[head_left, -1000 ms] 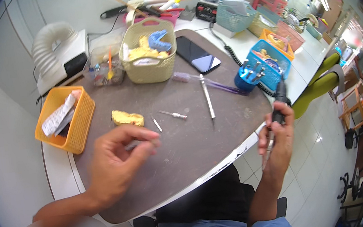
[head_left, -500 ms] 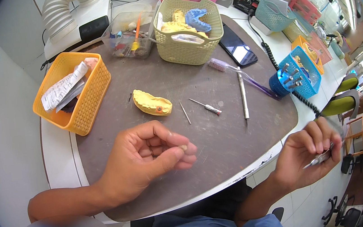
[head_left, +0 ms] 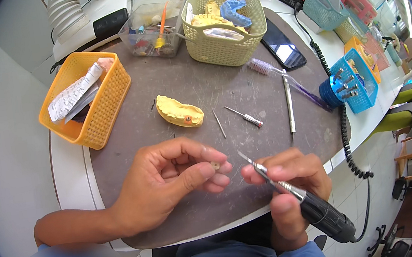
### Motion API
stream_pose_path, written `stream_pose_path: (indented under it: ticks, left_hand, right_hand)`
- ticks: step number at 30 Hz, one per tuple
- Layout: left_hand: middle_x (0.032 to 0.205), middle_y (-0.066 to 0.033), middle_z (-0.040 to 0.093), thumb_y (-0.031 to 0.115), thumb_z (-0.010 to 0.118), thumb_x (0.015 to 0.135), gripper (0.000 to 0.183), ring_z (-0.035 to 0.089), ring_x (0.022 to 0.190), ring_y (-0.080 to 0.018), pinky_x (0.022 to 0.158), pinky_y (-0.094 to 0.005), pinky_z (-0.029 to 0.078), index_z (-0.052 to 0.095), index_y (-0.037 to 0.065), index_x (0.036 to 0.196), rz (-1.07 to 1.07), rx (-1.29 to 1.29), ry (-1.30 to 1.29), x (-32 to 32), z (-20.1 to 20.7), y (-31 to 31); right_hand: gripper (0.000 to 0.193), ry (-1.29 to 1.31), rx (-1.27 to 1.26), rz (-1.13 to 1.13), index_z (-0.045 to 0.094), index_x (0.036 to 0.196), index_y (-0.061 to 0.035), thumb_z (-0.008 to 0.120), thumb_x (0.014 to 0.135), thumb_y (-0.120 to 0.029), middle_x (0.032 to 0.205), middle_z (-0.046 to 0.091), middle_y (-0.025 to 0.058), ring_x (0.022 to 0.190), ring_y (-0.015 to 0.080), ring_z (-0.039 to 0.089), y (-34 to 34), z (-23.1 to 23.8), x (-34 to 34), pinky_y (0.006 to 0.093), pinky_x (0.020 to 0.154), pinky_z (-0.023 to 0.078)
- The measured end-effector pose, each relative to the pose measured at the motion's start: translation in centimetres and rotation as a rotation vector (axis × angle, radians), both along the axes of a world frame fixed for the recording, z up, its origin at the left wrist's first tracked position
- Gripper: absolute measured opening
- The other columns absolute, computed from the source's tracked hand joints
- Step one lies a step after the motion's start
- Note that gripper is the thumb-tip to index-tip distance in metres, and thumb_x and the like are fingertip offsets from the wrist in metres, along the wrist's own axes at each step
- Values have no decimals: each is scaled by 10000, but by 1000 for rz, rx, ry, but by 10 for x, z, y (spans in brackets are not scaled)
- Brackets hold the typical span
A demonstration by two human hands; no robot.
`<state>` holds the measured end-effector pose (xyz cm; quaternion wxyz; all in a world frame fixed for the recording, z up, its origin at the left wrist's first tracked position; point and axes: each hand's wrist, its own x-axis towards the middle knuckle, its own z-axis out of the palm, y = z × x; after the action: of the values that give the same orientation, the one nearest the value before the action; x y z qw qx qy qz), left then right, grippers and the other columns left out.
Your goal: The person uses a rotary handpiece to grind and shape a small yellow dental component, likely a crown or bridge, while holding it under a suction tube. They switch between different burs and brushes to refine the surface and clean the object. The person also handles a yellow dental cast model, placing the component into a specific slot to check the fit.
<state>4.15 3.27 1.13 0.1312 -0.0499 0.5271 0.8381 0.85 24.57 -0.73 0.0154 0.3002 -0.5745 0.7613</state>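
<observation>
Between the thumb and fingers of my left hand [head_left: 171,179] is a small off-white dental crown [head_left: 215,165], pinched near the middle of the table. My right hand [head_left: 294,179] grips a black and silver rotary handpiece [head_left: 304,198], its thin bur tip pointing up and left toward the crown, a small gap apart. A cord runs from the handpiece's rear end. Beyond my left hand lies a yellow dental plaster model [head_left: 178,111] with a reddish-brown round spot at one end. A thin metal pin [head_left: 220,123] and a small screwdriver [head_left: 246,117] rest beside it.
An orange basket [head_left: 119,93] with papers stands left. Farther back are a clear tub [head_left: 152,45], a green basket [head_left: 224,49] of models and a phone [head_left: 285,49]. A purple brush [head_left: 290,82], a slim tool [head_left: 289,103] and a blue bur holder [head_left: 332,90] lie right.
My right hand has swung inward from the right, bringing the handpiece close to the crown. My left hand keeps its pinch. The whole view has shifted slightly.
</observation>
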Motion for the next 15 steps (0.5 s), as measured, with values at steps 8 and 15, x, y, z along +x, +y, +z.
stream_pose_path:
  ticks: [8, 15]
  left_hand:
    - [1026, -182, 682, 15, 609, 962, 156, 710, 938, -237, 837, -363, 611, 575, -39, 1104, -54, -85, 19, 1, 4, 1]
    - [1068, -128, 672, 36, 606, 975, 161, 690, 954, -174, 861, -301, 580, 604, -49, 1112, -60, -45, 71, 4, -3, 0]
  right_hand:
    - [293, -22, 32, -59, 585, 954, 2, 769, 750, 103, 826, 661, 134, 925, 337, 722, -7, -3, 9, 404, 810, 593]
    - [270, -6, 33, -73, 604, 955, 16, 781, 760, 77, 820, 663, 145, 931, 358, 721, -10, -6, 5, 427, 823, 594]
